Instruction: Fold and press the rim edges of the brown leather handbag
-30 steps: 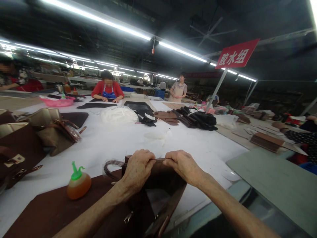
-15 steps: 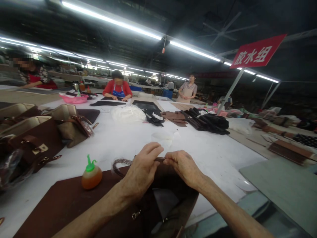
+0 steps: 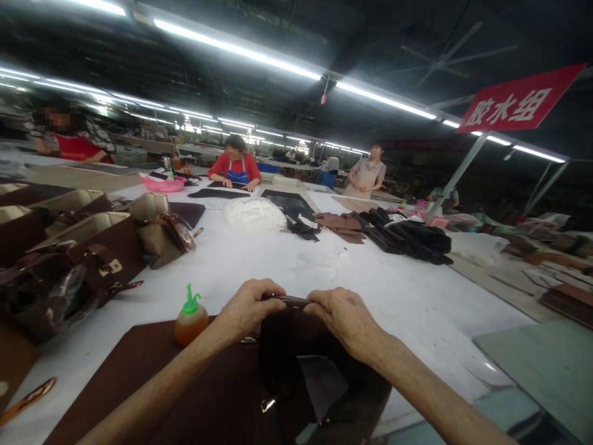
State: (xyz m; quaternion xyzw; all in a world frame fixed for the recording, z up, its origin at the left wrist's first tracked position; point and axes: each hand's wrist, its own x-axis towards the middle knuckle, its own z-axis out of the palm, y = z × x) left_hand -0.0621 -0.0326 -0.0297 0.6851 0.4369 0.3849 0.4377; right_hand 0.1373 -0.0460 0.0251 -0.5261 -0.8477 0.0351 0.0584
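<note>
Both hands pinch the upper edge of a dark brown leather bag in front of me. My left hand has thumb and fingers closed on the edge. A short way to its right, my right hand grips the same edge between thumb and fingers. A metal clasp shows on the bag, and its inside is dark. Under my left arm a brown leather sheet lies flat. A squat bottle of amber liquid with a green nozzle stands on that sheet, left of my left hand.
Several brown handbags crowd the table's left side. Beyond my hands lie a white plastic bundle and a pile of dark leather pieces. A pink basin sits near a person in red; another person in an apron stands farther back.
My left hand has shifted left along the bag's edge, leaving a wider gap between the hands. The looped handle seen beside it is hidden now. The view has turned slightly left.
</note>
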